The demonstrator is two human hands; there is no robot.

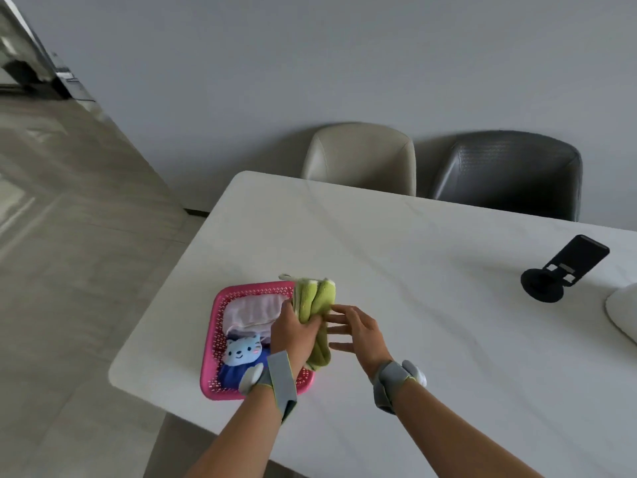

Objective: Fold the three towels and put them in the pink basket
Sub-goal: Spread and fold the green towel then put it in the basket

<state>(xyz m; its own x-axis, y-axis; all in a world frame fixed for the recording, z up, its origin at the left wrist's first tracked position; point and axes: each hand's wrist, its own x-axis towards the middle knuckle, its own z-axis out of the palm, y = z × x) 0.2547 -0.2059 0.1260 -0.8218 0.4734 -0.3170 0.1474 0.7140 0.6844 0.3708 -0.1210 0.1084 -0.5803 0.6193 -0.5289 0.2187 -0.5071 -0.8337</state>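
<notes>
A pink basket (213,343) sits near the table's left corner. Inside it lie a folded pale pink towel (251,310) at the far end and a blue towel with a cat face (241,357) at the near end. My left hand (293,334) grips a folded green towel (315,301) and holds it over the basket's right side. My right hand (355,331) hovers just right of the green towel, fingers spread, fingertips close to the cloth and holding nothing.
The white table (431,288) carries a black phone stand (562,270) at the right and a white object (624,312) at the right edge. A beige chair (362,157) and a dark grey chair (510,170) stand behind the table. Floor lies beyond the left edge.
</notes>
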